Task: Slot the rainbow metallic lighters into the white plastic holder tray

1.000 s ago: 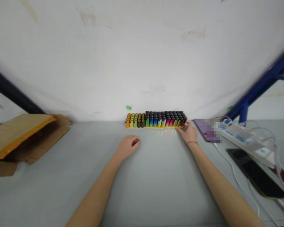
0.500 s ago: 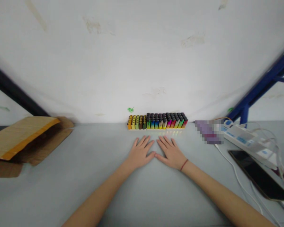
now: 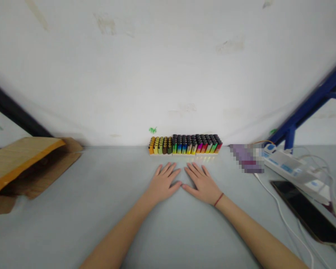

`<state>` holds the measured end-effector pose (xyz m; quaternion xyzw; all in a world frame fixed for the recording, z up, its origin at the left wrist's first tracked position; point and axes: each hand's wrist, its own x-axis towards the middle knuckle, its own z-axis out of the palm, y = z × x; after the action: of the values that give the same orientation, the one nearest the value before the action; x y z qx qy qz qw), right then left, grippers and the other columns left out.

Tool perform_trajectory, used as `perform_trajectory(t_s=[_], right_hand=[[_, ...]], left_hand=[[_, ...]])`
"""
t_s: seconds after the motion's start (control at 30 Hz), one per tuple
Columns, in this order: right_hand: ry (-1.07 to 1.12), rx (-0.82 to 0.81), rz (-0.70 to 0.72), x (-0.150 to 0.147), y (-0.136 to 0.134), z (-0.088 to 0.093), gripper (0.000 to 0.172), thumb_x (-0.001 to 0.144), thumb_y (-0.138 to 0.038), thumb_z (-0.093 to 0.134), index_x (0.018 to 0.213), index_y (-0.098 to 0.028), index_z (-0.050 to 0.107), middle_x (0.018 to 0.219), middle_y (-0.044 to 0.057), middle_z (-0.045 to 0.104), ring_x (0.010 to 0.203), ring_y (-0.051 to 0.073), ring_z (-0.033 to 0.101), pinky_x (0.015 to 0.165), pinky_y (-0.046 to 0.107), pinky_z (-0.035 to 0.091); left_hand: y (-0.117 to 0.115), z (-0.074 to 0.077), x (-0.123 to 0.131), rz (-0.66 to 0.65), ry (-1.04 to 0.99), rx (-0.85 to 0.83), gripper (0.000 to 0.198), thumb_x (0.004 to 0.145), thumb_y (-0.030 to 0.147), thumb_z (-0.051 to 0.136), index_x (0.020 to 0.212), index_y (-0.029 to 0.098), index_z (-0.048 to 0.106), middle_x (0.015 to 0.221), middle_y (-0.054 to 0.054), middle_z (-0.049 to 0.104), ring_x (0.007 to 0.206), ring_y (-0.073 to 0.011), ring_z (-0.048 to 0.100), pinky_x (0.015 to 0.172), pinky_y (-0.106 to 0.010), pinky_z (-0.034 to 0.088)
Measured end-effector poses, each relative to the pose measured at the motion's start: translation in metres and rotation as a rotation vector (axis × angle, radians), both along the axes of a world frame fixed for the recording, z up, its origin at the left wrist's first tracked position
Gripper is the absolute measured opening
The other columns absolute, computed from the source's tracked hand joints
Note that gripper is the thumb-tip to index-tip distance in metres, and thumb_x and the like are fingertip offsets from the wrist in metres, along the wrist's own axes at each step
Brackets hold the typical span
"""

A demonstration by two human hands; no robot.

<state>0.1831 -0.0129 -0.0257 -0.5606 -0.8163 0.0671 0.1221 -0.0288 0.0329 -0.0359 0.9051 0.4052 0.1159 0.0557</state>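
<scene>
My left hand [image 3: 162, 184] lies flat on the grey table [image 3: 182, 231], fingers spread and holding nothing. Beside it, my right hand [image 3: 203, 184] rests palm down in the same way, with a thin red string [image 3: 218, 199] round the wrist. The two thumb tips almost meet. Just beyond the fingertips, several rows of upright lighters stand against the wall. Those on the left are yellow, green and brown lighters [image 3: 160, 146]; to their right are multicoloured lighters with black tops [image 3: 197, 145]. Neither hand touches them.
An open cardboard box [image 3: 30, 149] lies at the left. On the right are a white power strip [image 3: 294, 168] with cables, a black phone [image 3: 308, 209] and a blurred purple item [image 3: 246, 158]. A white wall [image 3: 168, 74] closes the back, with a blue metal frame [image 3: 305, 112] at right.
The view has shifted slightly. Both hands stay flat on the table, and the lighters have not moved. The thumb tips look a little farther apart.
</scene>
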Motion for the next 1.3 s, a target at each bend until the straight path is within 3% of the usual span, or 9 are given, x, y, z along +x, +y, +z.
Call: perform_trajectory(t_s=[0.57, 0.93, 1.1, 1.17, 1.23, 1.3], right_hand=[[0.012, 0.003, -0.002, -0.001, -0.001, 0.002, 0.069, 0.095, -0.06, 0.044, 0.149, -0.017, 0.042, 0.158, 0.016, 0.034, 0.147, 0.034, 0.029, 0.117, 0.061, 0.021], [-0.021, -0.01, -0.007, 0.0, -0.001, 0.001, 0.07, 0.095, -0.058, 0.045, 0.149, -0.013, 0.042, 0.159, 0.016, 0.033, 0.148, 0.033, 0.027, 0.118, 0.06, 0.021], [0.036, 0.03, 0.004, -0.002, -0.001, -0.003, 0.068, 0.093, -0.058, 0.048, 0.146, -0.016, 0.046, 0.156, 0.016, 0.039, 0.146, 0.034, 0.03, 0.117, 0.062, 0.022], [0.137, 0.069, 0.007, 0.004, 0.002, -0.007, 0.062, 0.093, -0.056, 0.05, 0.14, -0.016, 0.052, 0.149, 0.017, 0.049, 0.141, 0.034, 0.04, 0.115, 0.059, 0.028], [0.293, 0.132, -0.067, 0.019, 0.011, -0.011, 0.051, 0.092, -0.051, 0.049, 0.127, -0.014, 0.059, 0.132, 0.018, 0.063, 0.126, 0.03, 0.055, 0.109, 0.05, 0.04], [0.412, 0.252, -0.356, 0.041, 0.025, -0.014, 0.046, 0.089, -0.048, 0.051, 0.116, -0.012, 0.06, 0.115, 0.019, 0.069, 0.109, 0.03, 0.063, 0.1, 0.047, 0.046]], left_hand=[[0.0, 0.0, -0.001, -0.002, 0.012, 0.014, 0.052, 0.098, 0.05, 0.039, 0.143, 0.027, 0.051, 0.157, -0.008, 0.041, 0.146, -0.0278, 0.033, 0.119, -0.053, 0.023], [-0.002, 0.009, 0.002, 0.02, 0.061, -0.024, 0.053, 0.097, 0.05, 0.04, 0.144, 0.025, 0.049, 0.158, -0.008, 0.038, 0.147, -0.0284, 0.032, 0.119, -0.056, 0.024], [-0.002, 0.009, 0.002, 0.015, 0.061, -0.025, 0.053, 0.098, 0.05, 0.039, 0.144, 0.025, 0.05, 0.158, -0.008, 0.038, 0.147, -0.0282, 0.032, 0.119, -0.056, 0.024], [-0.003, 0.011, 0.002, 0.016, 0.06, -0.041, 0.054, 0.098, 0.05, 0.039, 0.144, 0.025, 0.049, 0.158, -0.008, 0.037, 0.148, -0.0281, 0.031, 0.119, -0.056, 0.023], [-0.003, 0.013, 0.002, 0.02, 0.063, -0.066, 0.054, 0.098, 0.05, 0.039, 0.144, 0.024, 0.048, 0.159, -0.009, 0.036, 0.148, -0.0281, 0.03, 0.12, -0.057, 0.022], [-0.003, 0.016, 0.002, 0.024, 0.071, -0.09, 0.055, 0.098, 0.05, 0.039, 0.145, 0.023, 0.048, 0.159, -0.009, 0.035, 0.149, -0.0281, 0.029, 0.12, -0.057, 0.021]])
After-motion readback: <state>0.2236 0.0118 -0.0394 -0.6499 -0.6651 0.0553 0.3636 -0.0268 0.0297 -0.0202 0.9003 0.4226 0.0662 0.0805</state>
